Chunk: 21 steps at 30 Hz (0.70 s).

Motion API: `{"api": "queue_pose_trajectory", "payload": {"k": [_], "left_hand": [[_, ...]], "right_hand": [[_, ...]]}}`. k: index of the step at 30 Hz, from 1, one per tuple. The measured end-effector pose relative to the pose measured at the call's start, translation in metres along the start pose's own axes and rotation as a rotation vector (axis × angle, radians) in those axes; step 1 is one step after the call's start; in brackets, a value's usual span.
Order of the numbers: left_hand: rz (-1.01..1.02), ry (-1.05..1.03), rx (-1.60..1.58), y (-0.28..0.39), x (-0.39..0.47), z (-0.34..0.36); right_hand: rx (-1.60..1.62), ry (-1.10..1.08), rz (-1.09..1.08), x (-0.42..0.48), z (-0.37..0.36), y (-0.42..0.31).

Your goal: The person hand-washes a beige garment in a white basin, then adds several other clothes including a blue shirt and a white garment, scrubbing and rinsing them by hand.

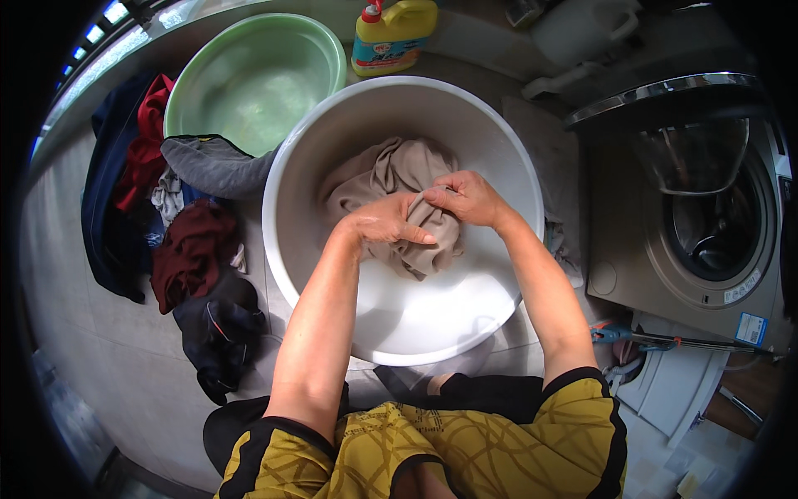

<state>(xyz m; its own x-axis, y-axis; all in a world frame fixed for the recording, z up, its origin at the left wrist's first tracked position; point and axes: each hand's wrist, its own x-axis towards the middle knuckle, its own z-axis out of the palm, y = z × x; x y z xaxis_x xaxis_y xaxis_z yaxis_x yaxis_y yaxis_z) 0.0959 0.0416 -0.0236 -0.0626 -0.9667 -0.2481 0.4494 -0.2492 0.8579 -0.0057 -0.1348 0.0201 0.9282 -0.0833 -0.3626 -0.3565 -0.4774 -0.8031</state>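
Note:
A bunched beige garment point(386, 171) lies in a large white plastic basin point(405, 337) in front of me. My right hand point(467, 198) pinches a fold of the fabric between thumb and fingers. Close beside it, my left hand point(386, 219) grips the same cloth, its thumb pointing right across the folds and its fingers partly hidden by the fabric. The bunched part under my hands rests over the bright bottom of the basin. Whether water lies beneath the cloth I cannot tell.
A green plastic basin point(249, 37) stands at upper left, next to a yellow detergent jug point(396, 37) with a red pump. Maroon cloth point(196, 249), a grey garment point(212, 168) and dark clothes point(221, 337) lie on the floor at left. A front-loading washing machine point(629, 237) stands at right, door open.

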Motion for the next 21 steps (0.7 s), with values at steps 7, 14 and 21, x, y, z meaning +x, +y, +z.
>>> {"api": "queue_pose_trajectory", "payload": {"k": [7,14,21], "left_hand": [[-0.053,0.216,0.077,-0.017,0.005,-0.007],[0.171,0.365,-0.485,-0.026,0.007,-0.010],[0.232,0.325,-0.637,-0.019,0.007,-0.002]], "right_hand": [[0.122,0.260,0.044,0.007,-0.020,0.003],[0.548,0.279,0.143,0.008,-0.023,0.024],[0.573,0.201,0.034,-0.003,-0.014,0.008]]}}
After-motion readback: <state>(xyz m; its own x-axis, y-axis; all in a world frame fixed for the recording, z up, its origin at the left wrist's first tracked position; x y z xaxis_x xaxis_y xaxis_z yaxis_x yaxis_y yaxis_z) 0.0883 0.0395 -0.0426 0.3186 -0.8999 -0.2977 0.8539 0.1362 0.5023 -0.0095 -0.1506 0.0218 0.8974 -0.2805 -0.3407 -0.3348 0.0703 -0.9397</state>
